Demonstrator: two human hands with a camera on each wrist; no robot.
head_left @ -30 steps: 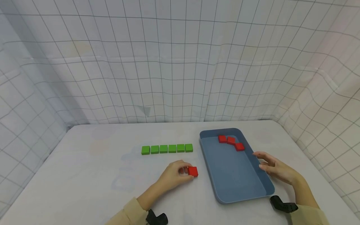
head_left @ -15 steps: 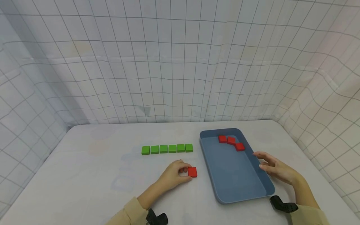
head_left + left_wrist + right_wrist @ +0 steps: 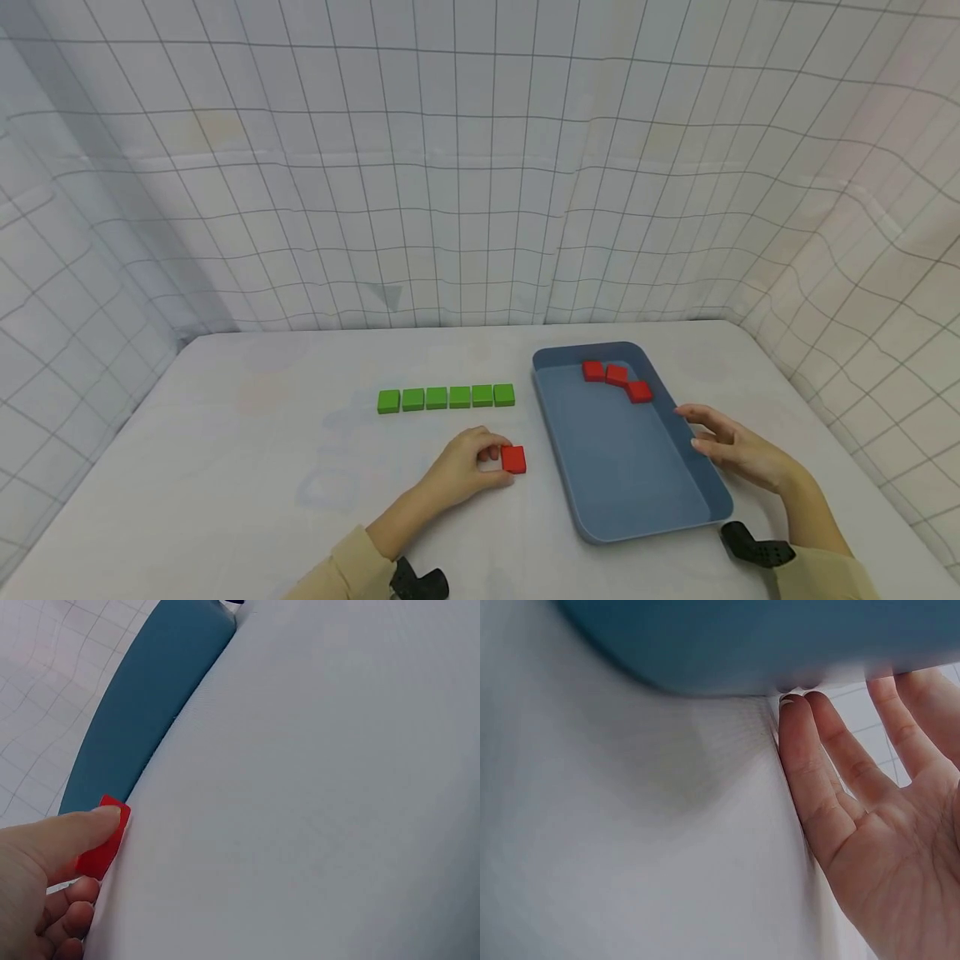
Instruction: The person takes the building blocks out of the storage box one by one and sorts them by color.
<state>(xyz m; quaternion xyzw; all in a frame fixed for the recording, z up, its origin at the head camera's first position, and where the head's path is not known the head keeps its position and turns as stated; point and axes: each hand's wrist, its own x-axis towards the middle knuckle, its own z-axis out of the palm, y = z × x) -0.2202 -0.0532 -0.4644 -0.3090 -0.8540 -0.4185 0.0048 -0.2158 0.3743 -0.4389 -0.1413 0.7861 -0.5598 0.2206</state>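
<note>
My left hand (image 3: 467, 468) pinches a small red square block (image 3: 513, 460) between thumb and fingers, low over the white table, left of the tray. In the left wrist view the thumb lies on the upper end of the red block (image 3: 103, 853). A blue tray (image 3: 630, 475) stands to the right with several red blocks at its far end, one of them a red block (image 3: 639, 392) by the right wall. My right hand (image 3: 738, 446) is at the tray's right side, fingers relaxed, fingertips right at the rim. The right wrist view shows those fingers extended against the tray's outer wall (image 3: 780, 645).
A straight row of several green blocks (image 3: 447, 397) lies beyond my left hand. White grid-patterned curtains (image 3: 480, 183) enclose the back and sides of the table (image 3: 225, 467). A black device is strapped at each wrist.
The pinched red block has shifted very slightly left and toward me, turning a little straighter. The right hand, tray and green row stay where they were.
</note>
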